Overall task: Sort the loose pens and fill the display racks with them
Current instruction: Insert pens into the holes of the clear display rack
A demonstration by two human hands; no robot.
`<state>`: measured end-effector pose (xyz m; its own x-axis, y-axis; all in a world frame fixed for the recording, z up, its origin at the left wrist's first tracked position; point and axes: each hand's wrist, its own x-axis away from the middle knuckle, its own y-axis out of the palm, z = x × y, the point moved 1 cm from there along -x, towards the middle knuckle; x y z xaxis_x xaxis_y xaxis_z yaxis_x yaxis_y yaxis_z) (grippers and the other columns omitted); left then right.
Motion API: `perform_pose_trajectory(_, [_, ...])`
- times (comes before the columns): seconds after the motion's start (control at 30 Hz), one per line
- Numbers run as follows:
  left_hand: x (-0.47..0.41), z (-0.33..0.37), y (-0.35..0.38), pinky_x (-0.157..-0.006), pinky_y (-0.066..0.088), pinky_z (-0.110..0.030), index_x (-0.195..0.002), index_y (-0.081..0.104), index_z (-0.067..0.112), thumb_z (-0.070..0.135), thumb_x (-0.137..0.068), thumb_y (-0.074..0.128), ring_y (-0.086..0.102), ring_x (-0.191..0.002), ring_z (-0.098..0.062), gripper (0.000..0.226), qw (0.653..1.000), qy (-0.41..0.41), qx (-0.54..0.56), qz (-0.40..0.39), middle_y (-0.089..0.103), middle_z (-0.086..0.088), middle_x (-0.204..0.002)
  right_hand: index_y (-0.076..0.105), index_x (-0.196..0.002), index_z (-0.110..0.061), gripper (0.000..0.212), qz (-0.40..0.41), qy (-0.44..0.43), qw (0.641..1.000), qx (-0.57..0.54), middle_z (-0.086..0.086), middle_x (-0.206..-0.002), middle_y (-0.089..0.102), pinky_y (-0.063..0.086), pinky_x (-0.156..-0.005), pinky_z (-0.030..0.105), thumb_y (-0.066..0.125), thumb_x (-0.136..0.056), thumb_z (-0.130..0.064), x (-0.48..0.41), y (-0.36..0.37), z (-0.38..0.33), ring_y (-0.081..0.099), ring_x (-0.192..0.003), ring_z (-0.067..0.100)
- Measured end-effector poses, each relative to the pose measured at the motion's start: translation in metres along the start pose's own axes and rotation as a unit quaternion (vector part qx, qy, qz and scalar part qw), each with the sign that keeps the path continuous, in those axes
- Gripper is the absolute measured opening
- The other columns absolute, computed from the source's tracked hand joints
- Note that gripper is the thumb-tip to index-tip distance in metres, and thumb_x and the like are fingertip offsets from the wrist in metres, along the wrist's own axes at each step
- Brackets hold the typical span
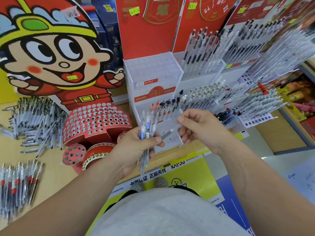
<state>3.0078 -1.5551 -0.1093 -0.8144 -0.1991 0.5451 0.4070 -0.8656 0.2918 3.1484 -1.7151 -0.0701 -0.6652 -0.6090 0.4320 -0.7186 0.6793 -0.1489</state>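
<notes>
Over white rack's (173, 142) front edge: left hand (136, 149) round pen bundle (147, 128), right hand (202, 128) with one pinched pen (171, 132)

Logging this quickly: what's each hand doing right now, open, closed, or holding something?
Left hand: holds a bundle of pens.
Right hand: pinches one clear pen.

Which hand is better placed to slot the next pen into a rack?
Probably the right hand: it pinches a single clear pen near the white rack; the left hand grips a pen bundle.
</notes>
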Motion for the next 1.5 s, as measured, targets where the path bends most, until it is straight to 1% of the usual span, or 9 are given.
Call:
perform_pose_trajectory(0.33, [-0.005, -0.021, 0.011, -0.05, 0.043, -0.03, -0.103, 0.064, 0.011, 0.013, -0.091, 0.074, 0.051, -0.051, -0.018, 0.016, 0.985, 0.0, 0.022, 0.171, 0.064, 0.002, -0.064, 0.071, -0.087, -0.014, 0.005, 0.025, -0.073, 0.977, 0.2, 0.013, -0.067, 0.067, 0.051, -0.054, 0.028, 0.071, -0.092, -0.014, -0.02, -0.059, -0.003, 0.064, -0.057, 0.023])
perform_pose_trajectory(0.43, [-0.002, -0.028, 0.019, -0.049, 0.044, -0.03, -0.103, 0.062, 0.012, 0.011, -0.092, 0.072, 0.05, -0.052, -0.018, 0.015, 0.982, 0.01, 0.054, 0.183, 0.063, -0.005, -0.073, 0.07, -0.087, -0.022, 0.005, 0.016, -0.108, 0.951, 0.288, -0.003, -0.066, 0.064, 0.051, -0.061, 0.027, 0.072, -0.09, -0.019, -0.034, -0.052, 0.006, 0.063, -0.059, 0.011])
perform_pose_trajectory(0.53, [0.0, -0.033, 0.026, -0.046, 0.043, -0.027, -0.1, 0.063, 0.014, 0.012, -0.094, 0.07, 0.05, -0.05, -0.016, 0.01, 0.975, 0.01, 0.079, 0.206, 0.062, -0.004, -0.07, 0.073, -0.108, -0.021, 0.016, -0.016, -0.135, 0.917, 0.376, -0.015, -0.082, 0.063, 0.042, -0.065, 0.014, 0.069, -0.092, -0.02, -0.044, -0.036, 0.015, 0.057, -0.07, -0.001])
perform_pose_trajectory(0.7, [0.003, -0.039, 0.031, -0.047, 0.042, -0.028, -0.098, 0.064, 0.013, 0.016, -0.096, 0.068, 0.049, -0.05, -0.017, 0.006, 0.962, 0.012, 0.139, 0.236, 0.061, -0.004, -0.069, 0.069, -0.122, -0.014, 0.026, -0.061, -0.149, 0.875, 0.457, 0.007, -0.115, 0.072, 0.047, -0.08, 0.022, 0.059, -0.097, -0.015, -0.061, -0.019, 0.03, 0.067, -0.095, 0.018])
perform_pose_trajectory(0.8, [0.004, -0.043, 0.03, -0.047, 0.042, -0.026, -0.101, 0.065, 0.012, 0.017, -0.096, 0.067, 0.048, -0.051, -0.019, 0.008, 0.951, 0.008, 0.183, 0.251, 0.061, -0.006, -0.071, 0.067, -0.124, -0.013, 0.028, -0.076, -0.161, 0.863, 0.473, 0.011, -0.114, 0.072, 0.042, -0.069, 0.022, 0.055, -0.099, -0.013, -0.067, -0.014, 0.038, 0.061, -0.074, 0.016])
perform_pose_trajectory(0.93, [0.005, -0.046, 0.029, -0.047, 0.043, -0.028, -0.113, 0.061, 0.011, 0.018, -0.095, 0.068, 0.049, -0.051, -0.02, 0.02, 0.944, 0.007, 0.211, 0.252, 0.062, -0.007, -0.071, 0.069, -0.12, -0.015, 0.026, -0.079, -0.161, 0.86, 0.478, 0.01, -0.111, 0.072, 0.043, -0.067, 0.022, 0.055, -0.098, -0.013, -0.075, -0.016, 0.04, 0.054, -0.063, 0.009])
perform_pose_trajectory(1.23, [0.006, -0.046, 0.027, -0.052, 0.041, -0.03, -0.108, 0.066, 0.009, 0.01, -0.096, 0.058, 0.051, -0.055, -0.022, 0.015, 0.946, 0.019, 0.235, 0.221, 0.062, -0.01, -0.076, 0.069, -0.12, -0.013, 0.027, -0.092, -0.148, 0.828, 0.533, 0.011, -0.109, 0.072, 0.046, -0.072, 0.027, 0.051, -0.1, -0.01, -0.08, -0.008, 0.056, 0.067, -0.093, 0.025])
perform_pose_trajectory(1.37, [0.011, -0.041, 0.025, -0.054, 0.041, -0.031, -0.111, 0.066, 0.007, 0.007, -0.098, 0.05, 0.051, -0.056, -0.022, 0.021, 0.962, 0.033, 0.196, 0.186, 0.061, -0.011, -0.079, 0.069, -0.098, -0.009, 0.022, -0.101, -0.139, 0.78, 0.601, 0.007, -0.079, 0.065, 0.045, -0.061, 0.029, 0.051, -0.092, 0.003, -0.086, 0.003, 0.062, 0.064, -0.074, 0.027])
perform_pose_trajectory(1.5, [0.016, -0.034, 0.028, -0.051, 0.043, -0.03, -0.12, 0.059, -0.001, 0.006, -0.101, 0.049, 0.05, -0.055, -0.022, 0.022, 0.975, 0.049, 0.147, 0.161, 0.063, -0.012, -0.08, 0.069, -0.105, -0.01, 0.027, -0.102, -0.135, 0.77, 0.615, 0.009, -0.088, 0.071, 0.057, -0.067, 0.035, 0.051, -0.09, 0.004, -0.093, 0.009, 0.067, 0.067, -0.078, 0.029])
